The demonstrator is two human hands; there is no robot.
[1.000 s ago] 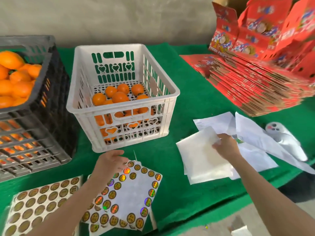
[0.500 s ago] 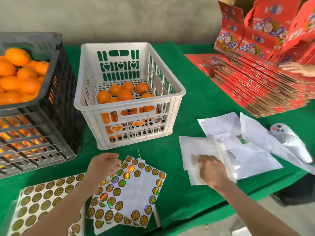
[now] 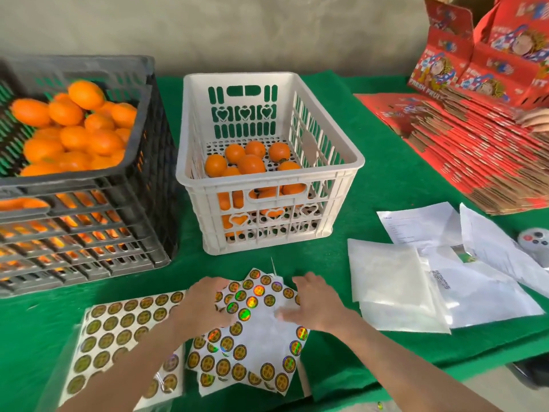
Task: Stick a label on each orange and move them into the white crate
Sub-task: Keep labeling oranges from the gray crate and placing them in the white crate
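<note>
A white crate stands mid-table with several oranges on its floor. To its left a black crate is heaped with oranges. In front lies a partly used sheet of round holographic labels, and a fuller label sheet lies to its left. My left hand rests on the partly used sheet's left part, fingers curled over the labels. My right hand lies on its right part with fingers spread. Neither hand holds an orange.
The black crate sits on a second black crate of oranges. White papers and plastic sleeves lie at the right, beside a grey controller. Flat red fruit cartons are stacked at the far right, where another person's hand rests.
My right hand left the white papers and moved left onto the partly used label sheet. My left hand stayed on that sheet.
</note>
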